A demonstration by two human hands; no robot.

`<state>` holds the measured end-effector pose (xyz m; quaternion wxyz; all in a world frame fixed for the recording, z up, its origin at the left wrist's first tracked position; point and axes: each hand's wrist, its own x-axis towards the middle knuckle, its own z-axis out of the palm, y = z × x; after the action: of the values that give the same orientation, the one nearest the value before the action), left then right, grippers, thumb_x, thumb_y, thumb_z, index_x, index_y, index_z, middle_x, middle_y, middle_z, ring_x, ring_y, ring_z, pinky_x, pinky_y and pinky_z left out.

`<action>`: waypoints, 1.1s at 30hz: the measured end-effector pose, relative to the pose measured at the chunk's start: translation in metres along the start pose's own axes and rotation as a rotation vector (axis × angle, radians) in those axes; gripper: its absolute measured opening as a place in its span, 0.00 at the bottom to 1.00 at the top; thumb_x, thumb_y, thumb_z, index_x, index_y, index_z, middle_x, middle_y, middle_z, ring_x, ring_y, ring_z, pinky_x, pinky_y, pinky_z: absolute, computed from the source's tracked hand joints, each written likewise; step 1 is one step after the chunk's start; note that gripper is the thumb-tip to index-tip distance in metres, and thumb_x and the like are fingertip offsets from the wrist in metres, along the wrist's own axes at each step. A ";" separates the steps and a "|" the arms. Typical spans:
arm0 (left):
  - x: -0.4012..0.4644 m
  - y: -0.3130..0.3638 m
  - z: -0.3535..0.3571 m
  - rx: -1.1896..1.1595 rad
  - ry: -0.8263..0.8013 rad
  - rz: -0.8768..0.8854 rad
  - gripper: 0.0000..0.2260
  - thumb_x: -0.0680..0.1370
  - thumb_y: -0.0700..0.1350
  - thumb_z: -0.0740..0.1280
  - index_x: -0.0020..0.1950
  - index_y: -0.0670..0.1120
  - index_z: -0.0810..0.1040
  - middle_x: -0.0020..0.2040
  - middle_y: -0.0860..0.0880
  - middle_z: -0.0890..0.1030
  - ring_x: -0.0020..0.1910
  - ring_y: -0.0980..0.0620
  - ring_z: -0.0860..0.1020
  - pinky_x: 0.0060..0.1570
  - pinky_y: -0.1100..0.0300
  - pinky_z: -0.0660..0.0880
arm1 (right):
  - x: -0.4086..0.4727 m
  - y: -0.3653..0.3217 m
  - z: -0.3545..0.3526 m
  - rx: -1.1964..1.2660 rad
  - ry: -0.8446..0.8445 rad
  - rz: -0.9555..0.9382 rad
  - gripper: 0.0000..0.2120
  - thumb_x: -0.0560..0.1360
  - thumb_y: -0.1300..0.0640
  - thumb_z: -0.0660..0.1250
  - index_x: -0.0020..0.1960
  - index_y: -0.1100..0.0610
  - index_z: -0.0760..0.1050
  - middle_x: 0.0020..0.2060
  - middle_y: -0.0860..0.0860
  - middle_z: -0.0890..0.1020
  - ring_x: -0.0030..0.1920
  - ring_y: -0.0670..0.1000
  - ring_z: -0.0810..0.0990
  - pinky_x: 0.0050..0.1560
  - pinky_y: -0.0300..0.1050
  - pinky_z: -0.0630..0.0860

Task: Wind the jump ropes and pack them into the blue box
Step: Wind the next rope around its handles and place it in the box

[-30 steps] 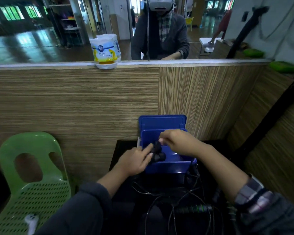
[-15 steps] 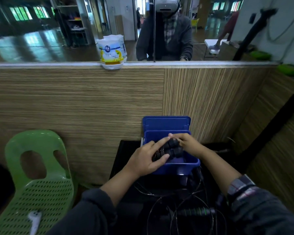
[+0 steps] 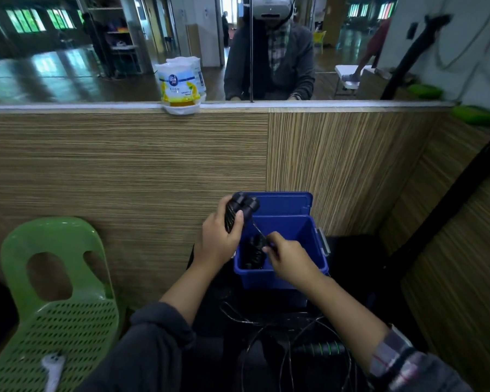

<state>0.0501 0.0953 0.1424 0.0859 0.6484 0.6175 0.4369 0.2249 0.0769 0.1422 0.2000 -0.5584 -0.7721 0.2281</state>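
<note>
hands work over the blue box [image 3: 294,274], which sits open on a dark surface against the wooden partition [image 3: 125,179], its lid standing up behind it. left hand [image 3: 218,241] is raised just left of the box's back corner, fingers curled tight around a wound black jump rope [image 3: 239,209] whose two handle ends poke up above the fist. a thin strand of its cord runs down to the right hand [image 3: 290,257], which hovers over the box opening and pinches that cord between thumb and fingertips. inside the box lies another black rope bundle [image 3: 255,253]. loose cords [image 3: 280,343] and a handle with green bands [image 3: 321,348] lie tangled on the dark surface nearer the person. a green plastic chair [image 3: 54,306] stands to the left with a white controller [image 3: 53,369] on its seat. a white tub [image 3: 181,83] sits on the partition's ledge.
</note>
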 end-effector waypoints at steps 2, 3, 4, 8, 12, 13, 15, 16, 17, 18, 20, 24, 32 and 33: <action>0.002 -0.004 0.003 0.050 -0.009 -0.077 0.18 0.80 0.56 0.59 0.69 0.54 0.67 0.45 0.47 0.79 0.45 0.46 0.78 0.42 0.57 0.70 | -0.002 -0.003 0.001 -0.187 -0.068 -0.012 0.10 0.81 0.54 0.57 0.56 0.60 0.70 0.46 0.61 0.80 0.45 0.62 0.78 0.42 0.51 0.73; 0.003 -0.007 0.003 0.076 -0.012 -0.113 0.19 0.80 0.57 0.58 0.69 0.54 0.66 0.45 0.46 0.79 0.46 0.45 0.78 0.42 0.55 0.71 | -0.004 -0.004 0.001 -0.254 -0.102 -0.016 0.11 0.81 0.55 0.56 0.56 0.61 0.70 0.47 0.62 0.80 0.46 0.63 0.78 0.43 0.52 0.73; 0.003 -0.010 0.004 0.107 -0.024 -0.135 0.20 0.80 0.59 0.57 0.70 0.55 0.65 0.46 0.45 0.79 0.46 0.44 0.78 0.42 0.54 0.72 | -0.006 -0.007 0.000 -0.299 -0.123 -0.030 0.11 0.81 0.55 0.55 0.55 0.61 0.70 0.48 0.63 0.79 0.47 0.64 0.78 0.44 0.52 0.73; -0.005 -0.017 0.005 0.274 -0.133 -0.114 0.24 0.79 0.62 0.54 0.73 0.57 0.61 0.46 0.43 0.77 0.45 0.41 0.78 0.44 0.50 0.76 | -0.014 -0.022 -0.011 -0.240 -0.163 -0.129 0.10 0.79 0.52 0.59 0.50 0.60 0.71 0.44 0.59 0.79 0.45 0.60 0.78 0.45 0.52 0.76; -0.020 -0.015 0.015 0.355 -0.251 -0.022 0.25 0.81 0.62 0.52 0.76 0.56 0.60 0.51 0.39 0.78 0.50 0.39 0.79 0.45 0.52 0.75 | -0.008 -0.032 -0.037 -0.234 -0.185 -0.187 0.07 0.75 0.55 0.62 0.47 0.57 0.75 0.42 0.57 0.81 0.43 0.58 0.79 0.45 0.52 0.78; -0.025 -0.015 0.017 0.372 -0.285 0.026 0.24 0.81 0.61 0.52 0.76 0.56 0.60 0.52 0.39 0.78 0.50 0.39 0.79 0.44 0.52 0.74 | -0.003 -0.030 -0.045 -0.238 -0.165 -0.189 0.07 0.75 0.54 0.62 0.48 0.56 0.77 0.42 0.56 0.82 0.44 0.58 0.79 0.46 0.53 0.78; -0.034 -0.016 0.019 0.372 -0.360 0.113 0.26 0.81 0.63 0.49 0.77 0.55 0.61 0.53 0.40 0.78 0.51 0.41 0.79 0.43 0.54 0.73 | 0.005 -0.023 -0.059 -0.265 -0.172 -0.186 0.08 0.76 0.53 0.62 0.50 0.52 0.78 0.44 0.53 0.83 0.46 0.56 0.79 0.47 0.53 0.78; -0.038 -0.016 0.018 0.360 -0.411 0.161 0.29 0.79 0.65 0.48 0.77 0.55 0.61 0.54 0.41 0.78 0.52 0.41 0.79 0.44 0.54 0.73 | 0.009 -0.019 -0.064 -0.287 -0.191 -0.190 0.08 0.76 0.52 0.61 0.51 0.51 0.78 0.45 0.51 0.83 0.47 0.54 0.79 0.48 0.52 0.78; -0.041 -0.017 0.018 0.343 -0.466 0.214 0.31 0.77 0.68 0.46 0.77 0.55 0.60 0.53 0.42 0.78 0.51 0.43 0.79 0.45 0.54 0.74 | 0.011 -0.014 -0.066 -0.315 -0.207 -0.202 0.08 0.77 0.52 0.61 0.51 0.49 0.78 0.46 0.49 0.83 0.48 0.52 0.79 0.49 0.51 0.77; -0.043 -0.015 0.016 0.330 -0.521 0.265 0.33 0.76 0.69 0.45 0.77 0.55 0.60 0.51 0.43 0.78 0.50 0.44 0.78 0.45 0.54 0.74 | 0.013 -0.010 -0.068 -0.338 -0.217 -0.218 0.08 0.77 0.51 0.61 0.51 0.48 0.78 0.46 0.47 0.83 0.49 0.50 0.79 0.49 0.49 0.76; -0.046 -0.010 0.015 0.320 -0.590 0.348 0.35 0.74 0.71 0.47 0.77 0.56 0.59 0.47 0.46 0.77 0.47 0.47 0.77 0.46 0.53 0.74 | 0.018 -0.001 -0.069 -0.342 -0.232 -0.240 0.08 0.78 0.49 0.61 0.52 0.46 0.78 0.48 0.44 0.83 0.51 0.47 0.79 0.49 0.47 0.75; -0.051 -0.006 0.016 0.230 -0.535 0.317 0.36 0.74 0.70 0.53 0.76 0.51 0.63 0.49 0.47 0.80 0.50 0.48 0.78 0.51 0.52 0.75 | 0.026 0.016 -0.069 -0.427 -0.220 -0.274 0.12 0.78 0.43 0.59 0.57 0.43 0.77 0.51 0.43 0.81 0.53 0.47 0.78 0.55 0.48 0.70; -0.053 -0.003 0.004 0.063 -0.545 0.304 0.34 0.76 0.65 0.59 0.78 0.60 0.48 0.52 0.50 0.80 0.49 0.53 0.78 0.51 0.55 0.75 | 0.030 0.030 -0.066 -0.155 -0.205 -0.267 0.14 0.73 0.40 0.64 0.47 0.50 0.76 0.37 0.47 0.83 0.40 0.44 0.81 0.43 0.44 0.76; -0.053 -0.002 0.002 0.050 -0.541 0.335 0.33 0.77 0.63 0.59 0.78 0.62 0.47 0.49 0.50 0.79 0.47 0.54 0.77 0.49 0.55 0.75 | 0.031 0.031 -0.067 -0.019 -0.272 -0.232 0.13 0.73 0.42 0.66 0.43 0.52 0.75 0.33 0.49 0.82 0.36 0.44 0.81 0.40 0.42 0.77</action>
<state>0.0580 0.0504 0.1153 0.1577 0.8357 0.4675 0.2412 0.2776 0.1241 0.1810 0.1137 -0.4313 -0.8534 0.2697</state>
